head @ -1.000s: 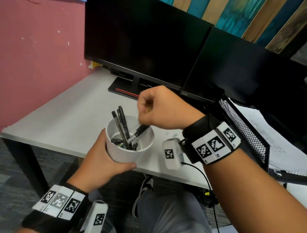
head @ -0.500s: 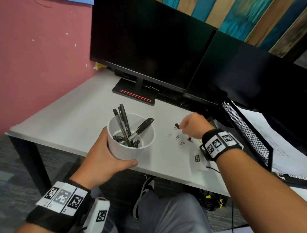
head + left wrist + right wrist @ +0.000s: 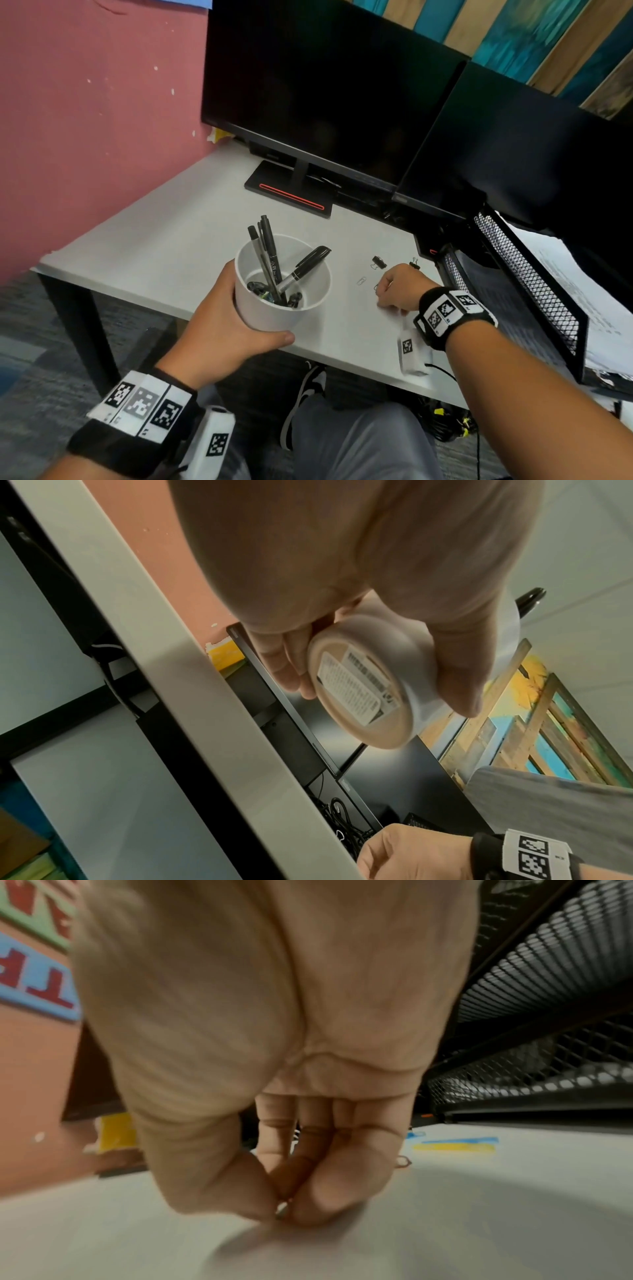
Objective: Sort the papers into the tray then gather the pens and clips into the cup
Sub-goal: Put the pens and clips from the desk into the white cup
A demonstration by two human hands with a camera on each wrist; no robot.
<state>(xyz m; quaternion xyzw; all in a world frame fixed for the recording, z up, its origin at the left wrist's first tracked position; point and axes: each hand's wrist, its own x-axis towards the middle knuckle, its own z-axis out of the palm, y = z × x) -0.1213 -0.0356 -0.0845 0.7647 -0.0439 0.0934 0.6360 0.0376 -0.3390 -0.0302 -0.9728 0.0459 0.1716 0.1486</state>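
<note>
Head view: left hand (image 3: 219, 329) wraps the white cup (image 3: 282, 298), w/ pens (image 3: 270, 253) and clips in it, off the near edge of the table (image 3: 164, 246); right hand (image 3: 399, 289) is fingers-down on the table by a paper clip (image 3: 361, 281) and binder clip (image 3: 378, 262), papers (image 3: 582, 291) in the mesh tray (image 3: 527, 274). Left wrist view: fingers (image 3: 284, 664) and thumb curl round the cup's base. Right wrist view: thumb and fingertips (image 3: 318, 1202) pinch together at the table on sth small, blurred, can't tell what.
</note>
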